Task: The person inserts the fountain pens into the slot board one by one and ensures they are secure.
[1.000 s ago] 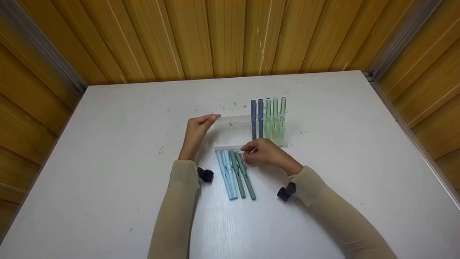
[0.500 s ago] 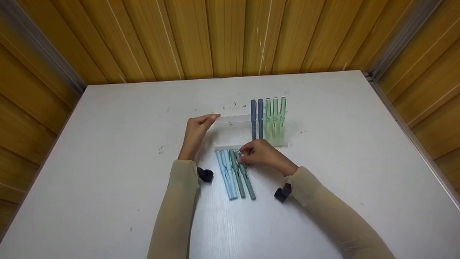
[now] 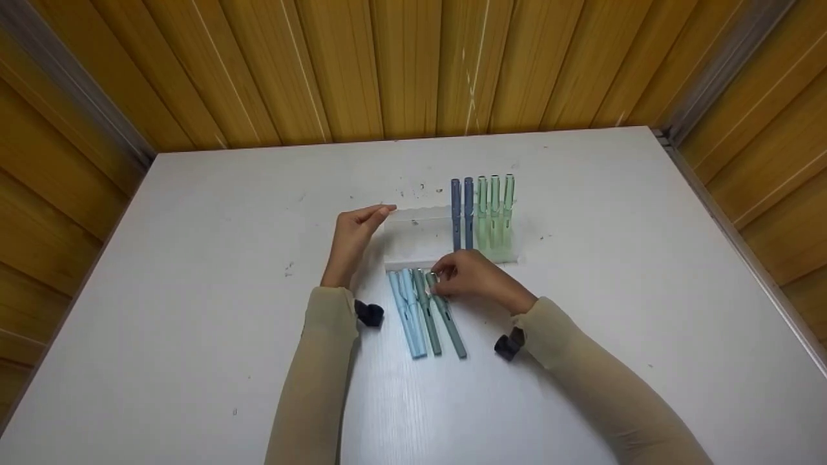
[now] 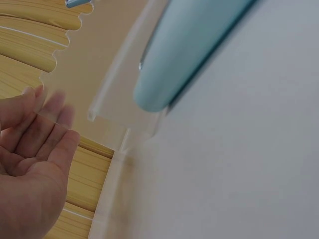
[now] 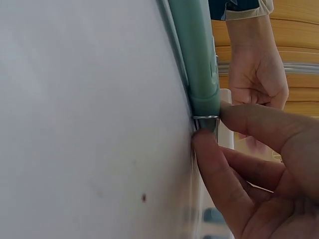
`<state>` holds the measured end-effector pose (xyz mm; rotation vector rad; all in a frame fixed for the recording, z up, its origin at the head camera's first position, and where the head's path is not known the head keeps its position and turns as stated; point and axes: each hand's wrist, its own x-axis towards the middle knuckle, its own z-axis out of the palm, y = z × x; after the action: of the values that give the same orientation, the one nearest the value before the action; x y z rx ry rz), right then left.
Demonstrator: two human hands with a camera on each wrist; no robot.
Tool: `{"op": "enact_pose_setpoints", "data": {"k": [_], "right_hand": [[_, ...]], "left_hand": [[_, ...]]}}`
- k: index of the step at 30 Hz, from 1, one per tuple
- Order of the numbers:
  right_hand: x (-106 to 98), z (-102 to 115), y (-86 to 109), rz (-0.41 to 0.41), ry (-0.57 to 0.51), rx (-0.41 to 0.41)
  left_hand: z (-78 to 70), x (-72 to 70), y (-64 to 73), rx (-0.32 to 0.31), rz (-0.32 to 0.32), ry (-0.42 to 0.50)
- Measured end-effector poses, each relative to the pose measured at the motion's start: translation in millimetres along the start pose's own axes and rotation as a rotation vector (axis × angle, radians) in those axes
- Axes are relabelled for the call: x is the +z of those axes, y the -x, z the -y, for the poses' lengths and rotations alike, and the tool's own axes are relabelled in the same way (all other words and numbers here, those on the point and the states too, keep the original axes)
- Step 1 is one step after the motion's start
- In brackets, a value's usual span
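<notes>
A clear pen stand with a scalloped top edge stands mid-table. My left hand holds its upper left corner; in the left wrist view the fingers show through the transparent panel. My right hand pinches the cap end of a dark green pen lying in front of the stand. The right wrist view shows thumb and finger around the metal-banded end of that pen. Left of it lie another dark green pen and two light blue pens.
At the stand's right side, two dark blue pens and three light green pens stand upright in a row. The white table meets yellow wood-look panels at the back.
The right hand shifted slightly left to the outer dark green pen. That pen has swung a little to the right, away from its neighbour. The left hand stays put.
</notes>
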<state>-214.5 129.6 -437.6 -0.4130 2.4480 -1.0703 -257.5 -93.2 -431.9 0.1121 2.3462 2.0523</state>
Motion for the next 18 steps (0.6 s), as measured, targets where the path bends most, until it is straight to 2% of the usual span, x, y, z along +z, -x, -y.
{"op": "enact_pose_setpoints", "data": {"k": [4,11,18], "right_hand": [[-2.8,-0.2,1.6,0.012,0.023,0.016],[-5.5,2.0,3.4,0.052,0.048,0.043],[-6.5,2.4,5.6,0.070,0.057,0.002]], "left_hand": [[-7.0,-0.5,4.7,0.012,0.006,0.004],[16.5,-0.8,-8.1,0.032,-0.006,0.038],[22.3,0.7,-11.0,0.064,-0.030,0.003]]}}
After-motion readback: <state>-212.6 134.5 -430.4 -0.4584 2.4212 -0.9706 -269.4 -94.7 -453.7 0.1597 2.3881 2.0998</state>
